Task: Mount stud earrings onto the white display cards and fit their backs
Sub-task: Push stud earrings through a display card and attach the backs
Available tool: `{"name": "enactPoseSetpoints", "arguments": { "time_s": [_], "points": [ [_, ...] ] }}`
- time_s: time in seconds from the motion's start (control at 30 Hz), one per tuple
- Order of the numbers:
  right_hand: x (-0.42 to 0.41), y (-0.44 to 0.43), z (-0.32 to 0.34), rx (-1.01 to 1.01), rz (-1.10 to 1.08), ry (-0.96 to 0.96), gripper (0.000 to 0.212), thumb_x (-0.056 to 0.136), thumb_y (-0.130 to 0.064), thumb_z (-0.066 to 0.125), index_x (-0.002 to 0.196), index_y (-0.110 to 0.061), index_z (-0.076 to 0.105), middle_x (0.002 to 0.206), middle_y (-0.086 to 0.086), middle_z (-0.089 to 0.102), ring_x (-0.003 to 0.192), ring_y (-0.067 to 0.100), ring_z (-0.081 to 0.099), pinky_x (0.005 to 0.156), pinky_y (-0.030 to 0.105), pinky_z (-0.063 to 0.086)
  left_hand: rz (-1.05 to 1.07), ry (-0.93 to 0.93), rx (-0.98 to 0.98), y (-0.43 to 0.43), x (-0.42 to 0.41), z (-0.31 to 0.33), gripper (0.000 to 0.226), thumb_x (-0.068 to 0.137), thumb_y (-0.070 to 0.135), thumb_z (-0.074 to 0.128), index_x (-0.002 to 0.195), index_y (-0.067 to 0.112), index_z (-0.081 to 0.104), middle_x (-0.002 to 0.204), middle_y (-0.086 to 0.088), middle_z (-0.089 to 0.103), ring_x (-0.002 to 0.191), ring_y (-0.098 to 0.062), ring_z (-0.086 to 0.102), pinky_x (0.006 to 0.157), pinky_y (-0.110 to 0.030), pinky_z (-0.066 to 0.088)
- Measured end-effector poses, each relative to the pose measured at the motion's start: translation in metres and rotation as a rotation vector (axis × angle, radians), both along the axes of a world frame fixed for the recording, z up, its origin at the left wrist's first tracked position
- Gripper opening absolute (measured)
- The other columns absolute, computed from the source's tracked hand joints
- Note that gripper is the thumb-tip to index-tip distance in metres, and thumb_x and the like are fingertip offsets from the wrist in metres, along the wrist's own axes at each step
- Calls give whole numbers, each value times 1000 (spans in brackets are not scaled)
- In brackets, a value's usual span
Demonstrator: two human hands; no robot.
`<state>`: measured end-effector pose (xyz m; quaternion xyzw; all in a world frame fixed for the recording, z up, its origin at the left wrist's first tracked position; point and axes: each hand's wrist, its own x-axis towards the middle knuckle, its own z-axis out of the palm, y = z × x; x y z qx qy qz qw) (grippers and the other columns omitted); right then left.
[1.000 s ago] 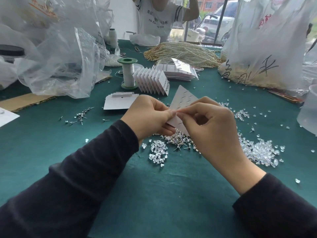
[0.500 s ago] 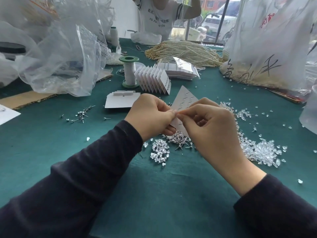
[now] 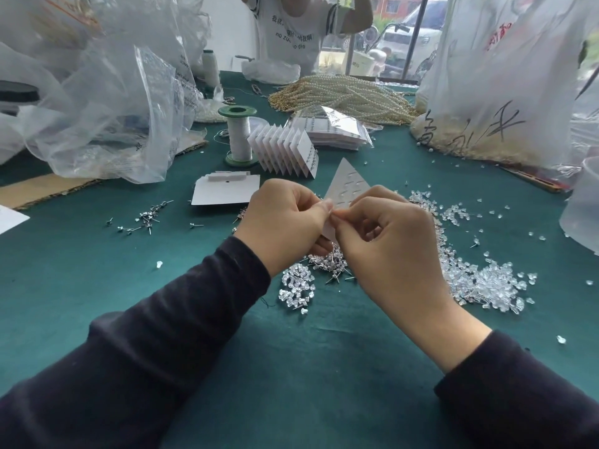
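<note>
Pinching card (image 3: 346,186): left hand (image 3: 285,223), right hand (image 3: 392,236); shirt (image 3: 291,43) "no zu".

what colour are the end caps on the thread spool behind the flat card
Green: the spool has green flanges top and bottom, with white thread between. The head view shows it.

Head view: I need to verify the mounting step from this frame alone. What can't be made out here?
All in the head view:
1. What the right hand pinches against the white display card, stud or back: its own fingers hide it.
2. The card's lower part: the left hand, which grips it, covers it.
3. The card's front: it faces away, so mounted studs cannot be seen.
4. The clear plastic container: cut off by the right edge.
</note>
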<state>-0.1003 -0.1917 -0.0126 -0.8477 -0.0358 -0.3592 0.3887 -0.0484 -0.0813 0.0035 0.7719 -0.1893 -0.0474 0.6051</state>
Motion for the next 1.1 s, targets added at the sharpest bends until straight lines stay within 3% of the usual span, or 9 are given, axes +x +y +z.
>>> {"name": "enactPoseSetpoints", "arguments": {
  "time_s": [0.17,0.3,0.4,1.1],
  "points": [
    [1,1,-2,-40,-13,23,16,75,-6,71,60,-7,68,59,-13,51,52,3,45,53,8,32,-37,16,39,4,2,-1,31,89,8,54,58,6,57,51,-11,59,39,-12,58,40,-20,48],
    [-1,2,1,-12,-33,-20,1,78,-9,71,78,-8,72,72,-8,54,54,2,49,53,8,37,-58,148,-94,4,1,3,29,90,8,53,61,4,57,45,-6,59,38,-14,58,39,-19,47],
    [-2,3,2,13,-44,-56,4,77,-6,71,78,-8,67,75,-6,54,57,2,50,55,7,37,-46,204,-161,3,0,5,28,90,8,52,63,3,55,42,-4,59,36,-14,57,36,-17,45],
    [0,9,0,7,-81,-114,6,77,-4,68,73,-7,66,71,-5,53,56,7,49,52,13,38,43,-38,-120,-2,-6,1,32,89,8,54,57,4,55,47,-10,56,36,-14,54,39,-20,44]
  ]
}}
